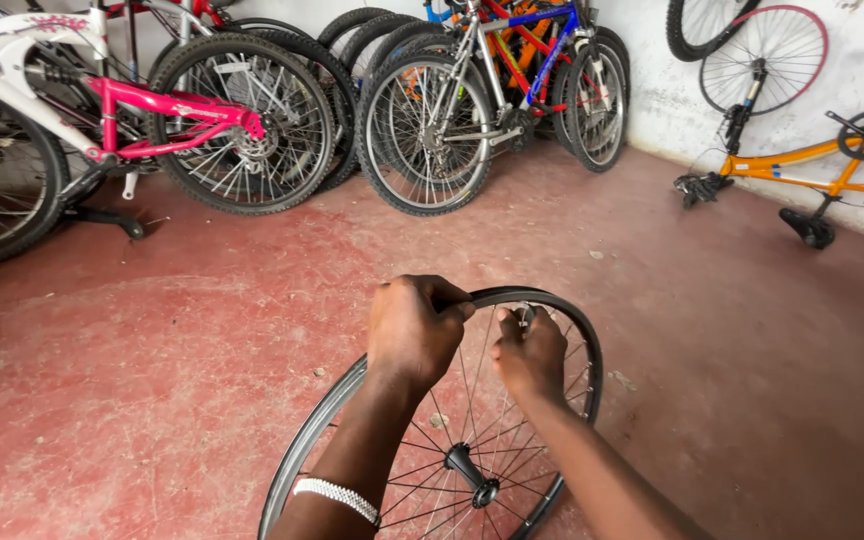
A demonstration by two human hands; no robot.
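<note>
A bare bicycle wheel rim (584,350) with thin spokes and a black hub (472,470) stands upright on the red floor in front of me. My left hand (414,325) is closed over the top of the rim, gripping a black strip or tyre edge there. Just to its right, my right hand (530,350) pinches a small metal part at the rim's inner side, among the spokes. A white beaded band sits on my left wrist.
A pink and white bicycle (152,110) and several other bikes (492,90) lean along the back wall. An orange bicycle frame (812,165) lies upside down at the right, with loose wheels (762,50) against the white wall.
</note>
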